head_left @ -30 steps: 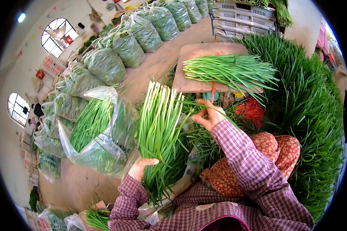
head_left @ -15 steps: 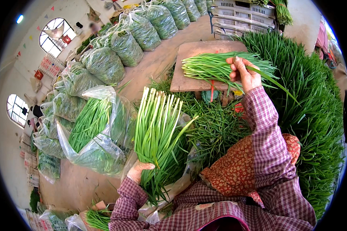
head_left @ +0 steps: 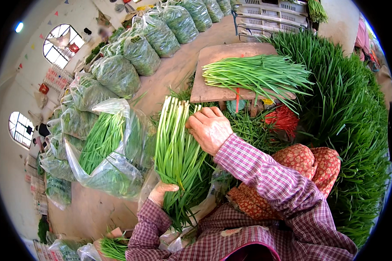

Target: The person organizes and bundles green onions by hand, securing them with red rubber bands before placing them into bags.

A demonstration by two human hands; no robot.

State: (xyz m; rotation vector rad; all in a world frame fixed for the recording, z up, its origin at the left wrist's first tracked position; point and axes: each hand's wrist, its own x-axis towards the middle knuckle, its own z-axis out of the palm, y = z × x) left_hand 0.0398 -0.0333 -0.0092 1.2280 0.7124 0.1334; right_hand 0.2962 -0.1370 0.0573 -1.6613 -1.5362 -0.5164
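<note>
Head view looks down at a busy place full of long green chives. A big heap of chives (head_left: 357, 130) fills the right side, from far to near. On the left, many clear bags (head_left: 117, 74) stuffed with greens stand in a row that runs to the far end. One open bag (head_left: 104, 148) lies nearer, just left of the hands, with greens inside.

Far in the middle sits a wooden board (head_left: 213, 82). A loose pile of chives (head_left: 261, 76) lies across it. Just below the board, a bunch of red ties (head_left: 283, 119) rests on the greens.

The bundle (head_left: 176, 152) stands in the middle, white ends pointing far, leaf tips pointing near. The left hand (head_left: 161, 193) is closed around its lower part and holds it up. The right hand (head_left: 210, 128) lies flat on the right side of the bundle near the top, fingers together, pressing on the stems. It is not wrapped around them.

It looks like the person is evening up the bundle so the stems sit tight together. The next move likely needs a firm squeeze, so no stems slip out, and level white ends.
</note>
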